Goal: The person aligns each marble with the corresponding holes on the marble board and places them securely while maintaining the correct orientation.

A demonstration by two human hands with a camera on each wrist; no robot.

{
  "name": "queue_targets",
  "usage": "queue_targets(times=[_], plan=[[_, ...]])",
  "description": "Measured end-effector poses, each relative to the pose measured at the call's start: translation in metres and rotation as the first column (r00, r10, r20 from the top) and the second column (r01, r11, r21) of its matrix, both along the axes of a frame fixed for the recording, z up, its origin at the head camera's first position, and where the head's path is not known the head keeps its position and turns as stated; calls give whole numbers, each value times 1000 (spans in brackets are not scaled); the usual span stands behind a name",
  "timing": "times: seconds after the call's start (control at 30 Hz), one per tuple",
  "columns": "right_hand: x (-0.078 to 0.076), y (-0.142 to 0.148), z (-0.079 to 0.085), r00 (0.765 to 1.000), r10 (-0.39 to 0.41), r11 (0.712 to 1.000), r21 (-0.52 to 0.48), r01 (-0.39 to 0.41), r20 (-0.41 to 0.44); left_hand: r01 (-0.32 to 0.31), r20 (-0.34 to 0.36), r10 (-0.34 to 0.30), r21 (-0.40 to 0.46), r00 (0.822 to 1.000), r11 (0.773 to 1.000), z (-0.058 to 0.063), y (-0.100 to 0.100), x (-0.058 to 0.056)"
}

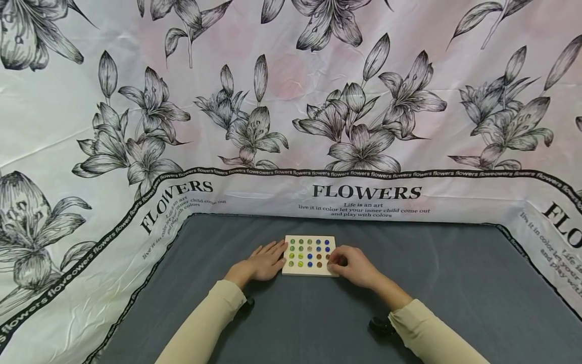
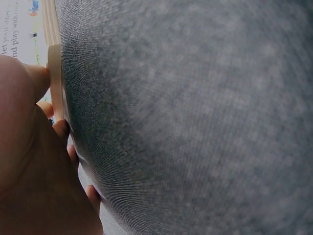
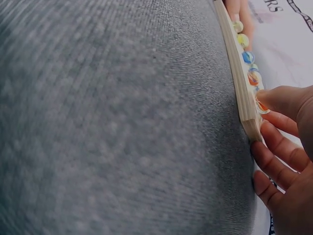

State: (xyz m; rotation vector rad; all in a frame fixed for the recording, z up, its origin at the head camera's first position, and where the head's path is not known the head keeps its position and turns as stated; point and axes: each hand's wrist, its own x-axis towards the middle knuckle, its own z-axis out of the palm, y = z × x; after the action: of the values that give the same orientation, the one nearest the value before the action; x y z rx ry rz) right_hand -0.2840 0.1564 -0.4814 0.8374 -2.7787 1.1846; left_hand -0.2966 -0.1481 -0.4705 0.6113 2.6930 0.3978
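Note:
A pale wooden board [image 1: 309, 271] lies flat on the grey cloth, with glass marbles standing in rows on it. Green and yellow marbles fill the left side, blue ones [image 1: 323, 245] the upper right, and amber ones [image 1: 320, 264] the lower right. My left hand [image 1: 262, 263] rests palm down at the board's left edge, fingers extended, thumb touching its side. At the lower right corner, my right hand [image 1: 356, 266] pinches an orange-streaked marble [image 3: 263, 107] between thumb and forefinger. Its other fingers [image 3: 276, 166] lie beside the board's corner; the marble is mostly hidden in the head view.
Grey cloth [image 1: 291, 318] covers the table around the board. Behind and at the sides hangs a white cloth [image 1: 254, 194] printed with lilies and lettering. A dark wrist device [image 1: 381, 327] sits under the right sleeve, another [image 1: 247, 305] by the left.

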Motion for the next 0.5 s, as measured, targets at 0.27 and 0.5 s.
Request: queue_targets(times=[0.27, 0.5], plan=[[0, 0, -3, 1000, 4, 1000, -11, -4, -16, 10, -2, -10, -2, 1000, 1000, 3, 0, 1], [2, 11, -2, 1000, 20, 1000, 1, -20, -1, 5, -4, -5, -4, 1000, 1000, -2, 1, -2]])
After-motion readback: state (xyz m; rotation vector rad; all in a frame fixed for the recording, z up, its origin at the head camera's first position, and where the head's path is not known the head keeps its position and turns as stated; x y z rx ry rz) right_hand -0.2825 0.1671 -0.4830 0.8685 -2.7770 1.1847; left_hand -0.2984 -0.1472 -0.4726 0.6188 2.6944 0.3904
